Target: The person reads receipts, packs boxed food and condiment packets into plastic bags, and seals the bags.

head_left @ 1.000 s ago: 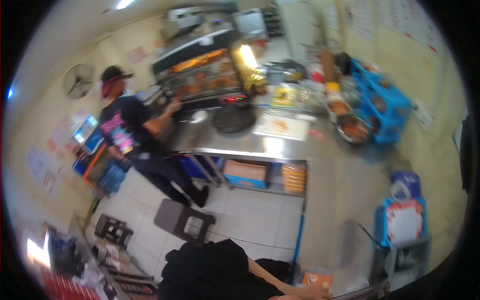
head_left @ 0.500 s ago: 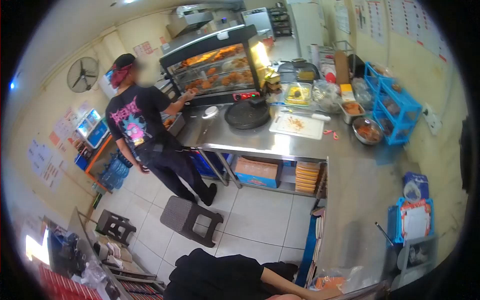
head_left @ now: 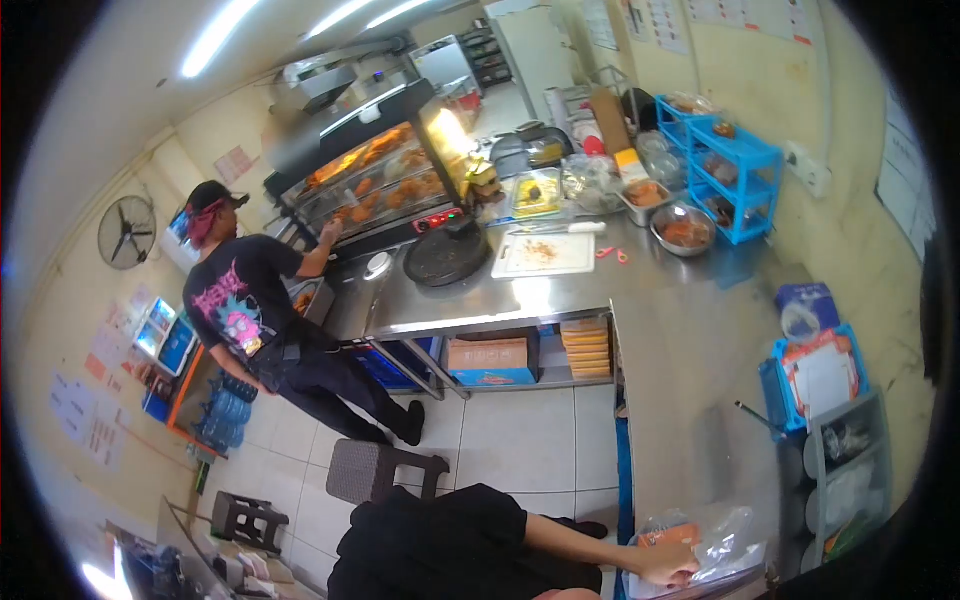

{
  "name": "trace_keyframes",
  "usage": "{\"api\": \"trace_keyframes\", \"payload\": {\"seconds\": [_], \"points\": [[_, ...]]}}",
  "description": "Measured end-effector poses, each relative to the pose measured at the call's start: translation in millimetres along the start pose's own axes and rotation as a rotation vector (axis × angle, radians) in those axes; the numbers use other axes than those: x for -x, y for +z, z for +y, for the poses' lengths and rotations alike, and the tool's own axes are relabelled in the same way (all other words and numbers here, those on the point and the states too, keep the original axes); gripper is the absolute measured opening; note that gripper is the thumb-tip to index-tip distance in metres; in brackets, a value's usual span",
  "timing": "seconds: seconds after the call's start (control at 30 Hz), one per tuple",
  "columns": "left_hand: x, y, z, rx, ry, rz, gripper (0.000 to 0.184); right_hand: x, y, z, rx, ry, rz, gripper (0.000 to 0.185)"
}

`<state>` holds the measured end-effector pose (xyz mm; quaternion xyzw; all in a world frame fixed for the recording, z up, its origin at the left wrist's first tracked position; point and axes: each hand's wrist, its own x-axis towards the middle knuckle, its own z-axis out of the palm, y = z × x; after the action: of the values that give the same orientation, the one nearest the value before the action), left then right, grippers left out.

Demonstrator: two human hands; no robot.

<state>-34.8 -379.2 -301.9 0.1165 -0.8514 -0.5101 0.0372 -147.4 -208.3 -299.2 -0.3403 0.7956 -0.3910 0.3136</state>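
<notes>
My left hand reaches out over the counter at the bottom right. Its fingers are bent and closed on a clear plastic bag that lies crumpled on the metal top. An orange printed patch shows at the bag, just behind the hand; what it belongs to is unclear. My black sleeve and bare forearm come in from the bottom middle. A sliver of skin shows at the bottom edge, but my right hand is out of sight.
A co-worker stands at the heated display case, one hand at its front. A cutting board, round black pan and steel bowl sit on the back counter. A stool stands on the floor behind me.
The view has tilted and shifted, so more of the ceiling and more of my left hand show. The plastic bag is now more fully in view. The co-worker stays at the display case.
</notes>
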Motion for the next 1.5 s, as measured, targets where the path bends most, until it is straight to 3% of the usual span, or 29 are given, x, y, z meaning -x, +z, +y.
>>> {"api": "trace_keyframes", "payload": {"seconds": [0.03,0.07,0.1,0.17,0.23,0.27,0.33,0.37,0.4,0.43,0.47,0.53,0.57,0.6,0.67,0.7,0.73,0.8,0.93,0.97,1.1,1.5], "points": [[3,6,-4,-0.034,0.219,0.261,0.017,2,2,-19,0.112,0.072,0.024,0.026],[3,9,-12,-0.029,0.177,0.194,0.019,-8,7,4,-0.064,0.064,-0.063,0.024],[1,6,-13,-0.006,0.148,0.104,0.021,2,16,-1,-0.112,0.03,0.05,0.017],[6,-2,4,-0.07,0.144,0.205,0.036,20,29,-54,-0.003,-0.001,0.408,0.015],[13,-26,42,-0.12,0.115,0.364,0.041,35,41,-56,0.04,0.126,0.356,0.013],[14,-27,46,-0.307,0.156,0.387,0.045,38,59,-40,0.035,-0.029,0.415,0.017],[17,-19,47,-0.387,0.022,0.378,0.044,23,91,-61,0.031,0.052,0.615,0.006],[15,-12,45,-0.292,0.054,0.315,0.041,20,112,-41,-0.243,0.11,0.715,0.012],[16,-6,41,-0.265,0.016,0.334,0.034,19,105,-55,-0.061,0.128,0.743,0.014],[12,-7,39,-0.144,0.019,0.315,0.032,19,98,-60,-0.048,0.123,0.733,0.013],[14,-10,40,-0.364,0.151,0.366,0.031,27,96,-61,-0.052,0.127,0.711,0.011],[14,0,19,-0.023,0.06,0.326,0.027,32,79,-65,-0.158,0.189,0.599,0.01],[16,0,17,-0.011,-0.057,0.303,0.022,36,73,-67,-0.168,0.277,0.543,0.012],[18,-1,17,-0.004,-0.177,0.287,0.018,37,64,-71,-0.261,0.327,0.53,0.013],[13,-3,22,0.101,-0.132,0.341,0.01,32,64,-58,-0.46,0.352,0.552,0.014],[15,-2,12,0.21,-0.283,0.292,0.013,26,67,-57,-0.764,0.372,0.579,0.013],[15,-4,11,0.317,-0.435,0.245,0.015,20,68,-60,-0.777,0.385,0.581,0.013],[14,-1,15,0.438,-0.433,0.271,0.012,11,69,-64,-1.118,0.302,0.653,0.012],[16,0,13,0.692,-0.387,0.297,0.017,15,65,-58,-1.116,0.275,0.427,0.019],[16,-1,15,0.746,-0.369,0.289,0.018,16,59,-61,-1.036,0.281,0.376,0.032],[16,-2,17,0.806,-0.385,0.286,0.018,21,55,-56,-1.099,0.167,0.249,0.054],[16,-10,9,0.841,-0.412,0.159,0.018,18,46,-59,-0.982,0.202,0.2,0.056]]}}
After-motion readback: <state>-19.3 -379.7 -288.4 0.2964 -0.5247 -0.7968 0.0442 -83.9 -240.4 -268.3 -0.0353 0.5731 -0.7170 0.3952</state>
